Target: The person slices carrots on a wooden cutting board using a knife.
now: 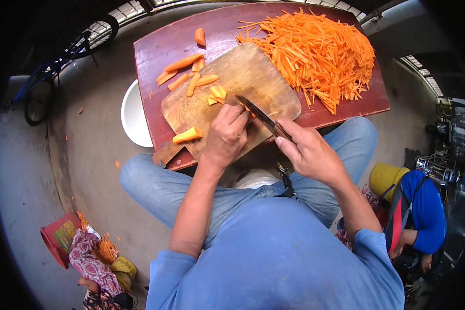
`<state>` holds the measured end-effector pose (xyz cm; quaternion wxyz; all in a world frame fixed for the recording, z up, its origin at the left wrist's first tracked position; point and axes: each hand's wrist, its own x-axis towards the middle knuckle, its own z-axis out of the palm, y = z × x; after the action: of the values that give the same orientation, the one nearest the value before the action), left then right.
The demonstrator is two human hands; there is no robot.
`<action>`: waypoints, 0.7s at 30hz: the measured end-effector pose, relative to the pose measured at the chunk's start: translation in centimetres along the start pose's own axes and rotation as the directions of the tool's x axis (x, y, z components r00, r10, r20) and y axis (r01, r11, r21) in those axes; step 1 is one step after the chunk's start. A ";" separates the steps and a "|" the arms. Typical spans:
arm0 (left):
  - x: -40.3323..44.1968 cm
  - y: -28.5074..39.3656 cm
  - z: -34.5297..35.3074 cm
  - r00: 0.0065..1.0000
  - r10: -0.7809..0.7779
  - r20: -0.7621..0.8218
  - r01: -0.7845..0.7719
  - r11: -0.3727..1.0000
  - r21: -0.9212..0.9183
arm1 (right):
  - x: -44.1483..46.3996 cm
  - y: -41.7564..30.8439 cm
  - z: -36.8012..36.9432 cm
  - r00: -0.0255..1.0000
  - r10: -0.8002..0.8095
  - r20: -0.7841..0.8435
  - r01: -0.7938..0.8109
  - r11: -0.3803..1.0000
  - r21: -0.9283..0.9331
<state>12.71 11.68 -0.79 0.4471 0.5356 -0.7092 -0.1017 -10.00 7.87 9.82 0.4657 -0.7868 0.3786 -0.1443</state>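
Observation:
My right hand (307, 150) is wrapped round the handle of a knife (261, 114), its blade slanting up and left over the wooden cutting board (263, 67). My left hand (227, 132) has its fingers curled down at the board beside the blade. A bit of orange shows between fingers and blade; most of it is hidden. Cut carrot chunks (217, 94) lie just above my left hand, and a carrot piece (187, 135) rests to its left. More carrot pieces (183, 62) lie at the board's upper left. A big heap of carrot strips (320, 51) covers the right side.
The board lies on a red table (217, 23). A white basin (135, 116) stands left of it, and a cleaver (169, 153) lies at the near left edge. Two people sit at lower left and right, near a red bucket (54, 238) and a yellow bucket (385, 178).

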 end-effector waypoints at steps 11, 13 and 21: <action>-0.2 -0.2 0.1 1.000 -0.004 0.017 0.004 1.000 0.024 | 0.2 -0.7 -0.1 1.000 0.003 -0.030 -0.002 1.000 0.029; -0.2 0.1 0.0 1.000 -0.006 -0.010 0.006 1.000 0.008 | -0.1 -0.9 0.0 0.999 -0.008 -0.037 0.010 0.999 0.052; -0.4 0.0 -0.2 1.000 0.002 0.023 -0.003 0.999 0.033 | -0.3 0.6 1.5 0.999 -0.017 -0.044 0.017 1.000 -0.016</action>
<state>12.84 12.08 -0.91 0.4300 0.5408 -0.7166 -0.0957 -9.57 8.83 8.52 0.4499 -0.7902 0.3831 -0.1627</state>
